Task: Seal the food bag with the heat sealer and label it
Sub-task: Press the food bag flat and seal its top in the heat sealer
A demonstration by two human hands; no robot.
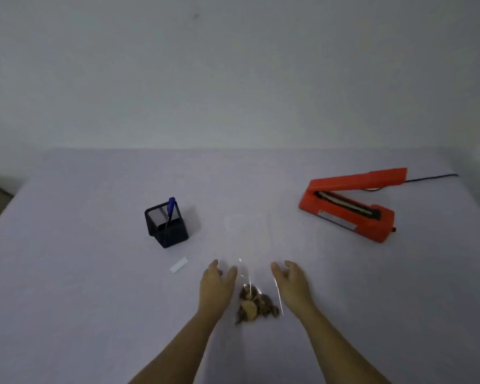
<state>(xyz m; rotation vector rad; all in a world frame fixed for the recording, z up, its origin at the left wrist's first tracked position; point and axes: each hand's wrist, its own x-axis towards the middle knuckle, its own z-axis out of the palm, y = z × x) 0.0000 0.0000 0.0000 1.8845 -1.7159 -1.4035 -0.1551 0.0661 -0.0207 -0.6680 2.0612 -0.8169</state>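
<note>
A clear plastic food bag (250, 245) lies flat on the table in front of me, with brown food pieces (257, 304) bunched at its near end. My left hand (215, 286) rests beside the bag's left edge, fingers apart, holding nothing. My right hand (291, 284) is at the bag's right edge, fingers spread and curled slightly, also holding nothing. An orange heat sealer (349, 206) stands at the far right with its arm raised. A small white label (179, 264) lies left of my left hand.
A black mesh pen holder (166, 225) with a blue pen (170, 210) stands at the left centre. The sealer's black cord (427, 179) runs off to the right. The table (81, 300) has a pale cloth; its left edge drops away at far left.
</note>
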